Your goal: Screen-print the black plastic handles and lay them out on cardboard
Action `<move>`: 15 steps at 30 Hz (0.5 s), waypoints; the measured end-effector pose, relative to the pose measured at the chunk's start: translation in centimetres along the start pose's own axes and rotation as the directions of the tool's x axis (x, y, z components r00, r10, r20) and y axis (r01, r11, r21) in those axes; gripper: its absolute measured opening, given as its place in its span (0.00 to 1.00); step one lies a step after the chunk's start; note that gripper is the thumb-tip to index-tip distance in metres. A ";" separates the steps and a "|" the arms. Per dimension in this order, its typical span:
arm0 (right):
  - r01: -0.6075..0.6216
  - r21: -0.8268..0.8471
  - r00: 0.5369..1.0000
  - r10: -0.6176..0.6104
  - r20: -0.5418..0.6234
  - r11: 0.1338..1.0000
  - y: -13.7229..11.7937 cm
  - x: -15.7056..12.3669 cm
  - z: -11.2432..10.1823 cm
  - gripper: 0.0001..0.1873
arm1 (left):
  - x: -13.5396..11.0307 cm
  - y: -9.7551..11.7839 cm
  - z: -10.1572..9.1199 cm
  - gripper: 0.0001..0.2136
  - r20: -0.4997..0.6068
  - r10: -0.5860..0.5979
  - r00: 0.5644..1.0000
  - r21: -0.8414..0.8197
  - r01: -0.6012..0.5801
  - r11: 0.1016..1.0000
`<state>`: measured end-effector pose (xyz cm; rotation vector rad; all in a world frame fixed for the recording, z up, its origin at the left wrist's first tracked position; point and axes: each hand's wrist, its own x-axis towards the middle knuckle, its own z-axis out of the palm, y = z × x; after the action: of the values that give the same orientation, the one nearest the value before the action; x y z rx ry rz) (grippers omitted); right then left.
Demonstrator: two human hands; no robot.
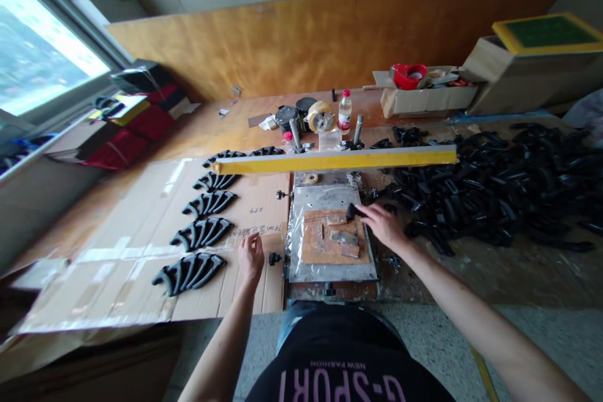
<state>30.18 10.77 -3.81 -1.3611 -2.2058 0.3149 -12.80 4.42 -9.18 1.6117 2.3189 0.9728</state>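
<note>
Right grip (384, 225): fingertips closed on the right end of a small-looking black piece (352, 211); that piece is at the far right corner of the wooden board (311, 254); whether it touches the board, I cannot tell.
Left grip (252, 257): fingers half curled and loosely open; over the cardboard sheet (136, 226), just right of the near black groups.
Fixture: wooden board lying on a metal plate (325, 273); small blocks (343, 238) on the board; small tape roll (311, 179) beyond it; long yellow bar (336, 162) crossing left to right above the far end.
Left side: curved fan-like groups (191, 273) of black pieces, ranged near to far on the cardboard.
Right side: loose heap of glossy black pieces (490, 188) on the surface (541, 279).
Far side: red-capped bottle (345, 114); wide tape roll (321, 117); dark tubs (285, 118); carton (428, 102) farther right, holding a red tape roll (409, 76).
</note>
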 end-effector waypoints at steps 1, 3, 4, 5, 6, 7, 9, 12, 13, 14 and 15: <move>0.087 0.006 0.994 -0.087 0.059 0.996 -1.9 0.3 0.7 0.19 | 0.4 1.3 -0.2 0.16 -0.040 -0.017 0.999 -0.032 0.016 0.999; 0.214 -0.016 0.966 -0.209 0.149 0.977 -4.8 0.8 2.1 0.17 | 1.8 5.0 -0.9 0.17 -0.112 -0.048 0.992 -0.145 0.032 0.989; 0.250 -0.043 0.955 -0.239 0.174 0.967 -5.8 1.1 2.6 0.16 | 2.6 7.3 -1.6 0.17 -0.152 -0.077 0.985 -0.309 0.026 0.951; 0.271 -0.078 0.948 -0.252 0.193 0.959 -6.5 1.2 2.9 0.16 | 3.6 9.8 -2.4 0.17 -0.167 -0.086 0.982 -0.466 -0.002 0.885; 0.282 -0.118 0.945 -0.255 0.206 0.952 -7.0 1.3 3.1 0.16 | 4.6 12.4 -3.4 0.17 -0.186 -0.068 0.980 -0.576 -0.053 0.816; 0.286 -0.158 0.944 -0.250 0.215 0.945 -7.4 1.3 3.2 0.16 | 5.5 15.0 -4.4 0.17 -0.204 -0.035 0.978 -0.651 -0.109 0.751; 0.285 -0.219 0.945 -0.236 0.226 0.933 -7.9 1.0 3.1 0.18 | 6.9 19.5 -6.5 0.17 -0.191 0.052 0.980 -0.752 -0.180 0.634; 0.259 -0.229 0.954 -0.212 0.210 0.938 -7.9 0.5 2.2 0.18 | 7.5 23.2 -8.9 0.20 -0.093 0.128 0.987 -0.829 -0.148 0.540; 0.228 -0.215 0.964 -0.190 0.186 0.950 -7.5 0.5 1.6 0.18 | 7.1 23.5 -9.4 0.22 -0.060 0.135 0.989 -0.834 -0.123 0.537; 0.175 -0.189 0.978 -0.147 0.151 0.966 -6.8 0.7 0.9 0.17 | 6.5 23.3 -9.9 0.23 -0.029 0.137 0.990 -0.830 -0.101 0.548; 0.109 -0.151 0.989 -0.092 0.116 0.982 -5.9 1.0 -0.1 0.16 | 5.6 22.8 -10.2 0.24 -0.002 0.133 0.991 -0.820 -0.078 0.568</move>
<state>25.38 8.88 -0.77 -1.3354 -2.4253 0.1850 -2.03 9.86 13.39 1.3044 1.3159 1.6624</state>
